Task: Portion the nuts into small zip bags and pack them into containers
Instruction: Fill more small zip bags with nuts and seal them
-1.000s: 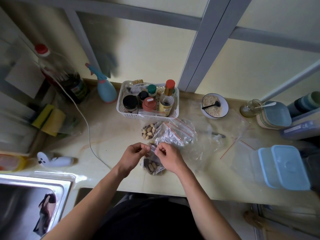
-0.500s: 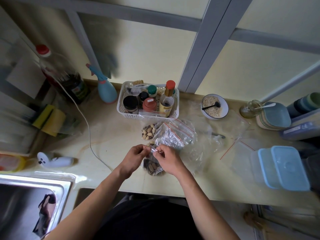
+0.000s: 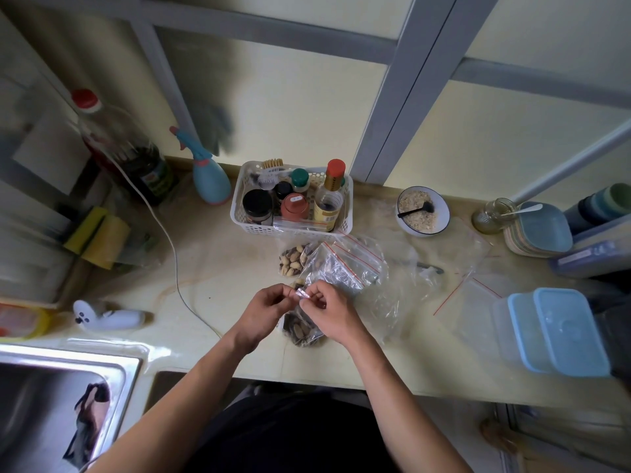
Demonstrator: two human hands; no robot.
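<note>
Your left hand [image 3: 261,314] pinches top edge of small zip bag [image 3: 302,327]; right hand [image 3: 329,310] pinches same edge just beside it. Bag holds nuts, hangs between hands over counter [image 3: 218,268]. Beyond: loose nuts [image 3: 292,259], empty zip bags [image 3: 345,266]. Far right: blue-lidded containers [image 3: 560,331].

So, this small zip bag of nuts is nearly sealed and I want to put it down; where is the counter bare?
Bare counter lies between the white cable and the left hand, and along the front edge between the right hand and the blue-lidded containers. It is crowded behind the hands: loose clear zip bags, a nut pile and the white basket.
</note>
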